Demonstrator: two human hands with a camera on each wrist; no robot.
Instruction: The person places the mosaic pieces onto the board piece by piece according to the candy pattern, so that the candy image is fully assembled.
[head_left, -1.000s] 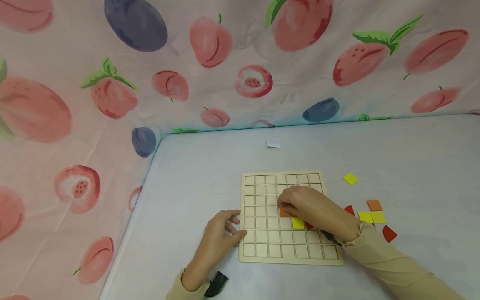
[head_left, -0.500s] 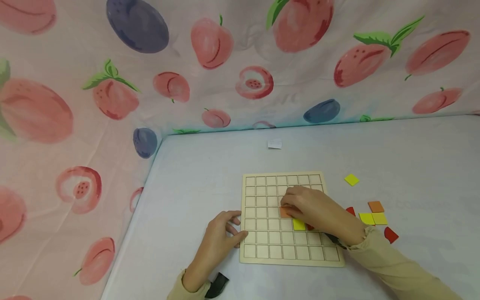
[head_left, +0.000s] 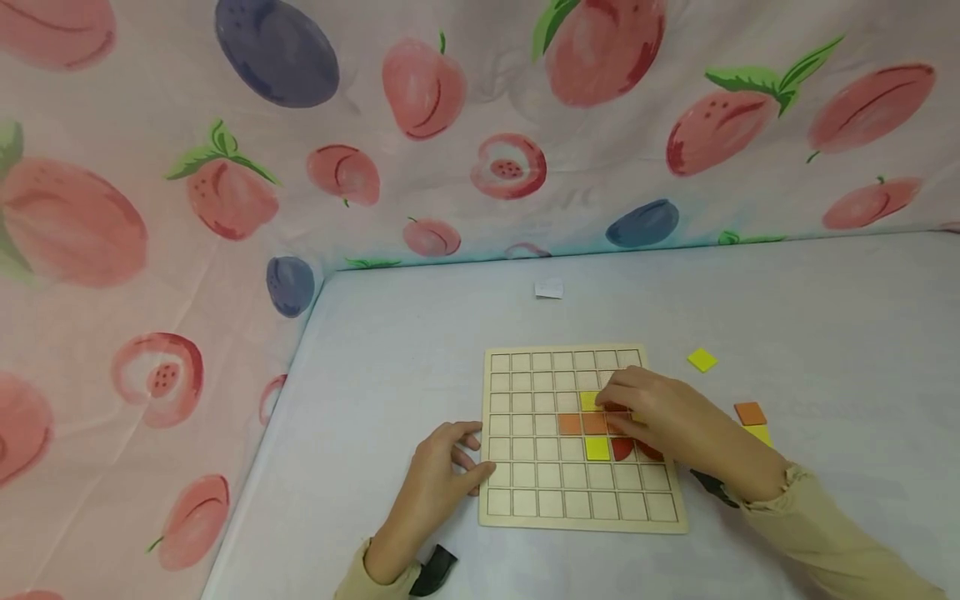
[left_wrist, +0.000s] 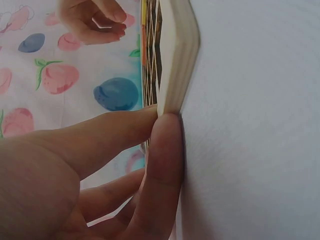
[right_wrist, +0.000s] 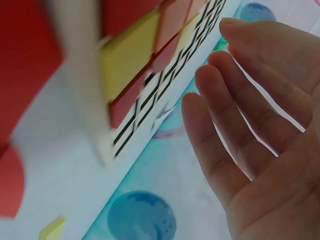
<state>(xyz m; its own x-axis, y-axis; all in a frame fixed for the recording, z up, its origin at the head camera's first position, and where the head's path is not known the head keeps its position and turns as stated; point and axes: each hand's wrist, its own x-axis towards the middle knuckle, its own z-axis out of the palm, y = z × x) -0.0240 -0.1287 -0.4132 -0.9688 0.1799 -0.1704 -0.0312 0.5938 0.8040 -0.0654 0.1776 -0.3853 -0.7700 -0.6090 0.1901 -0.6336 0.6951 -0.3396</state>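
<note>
Reporter: Grid board (head_left: 562,492) lies flat on the tabletop (head_left: 825,317), left hand (head_left: 435,483) bracing its edge with straight fingers (left_wrist: 165,165).

Editor: Risk? Right hand (head_left: 660,421), fingers relaxed, empty, could nudge seated tiles (head_left: 596,423).

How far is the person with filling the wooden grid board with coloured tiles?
Early stage. Several tiles already lie on the grid board: two orange tiles, two yellow ones, red pieces. The right hand hovers over that cluster with relaxed fingers; the left hand steadies the board's left edge. Most cells are bare, and loose tiles wait on the table.
</note>
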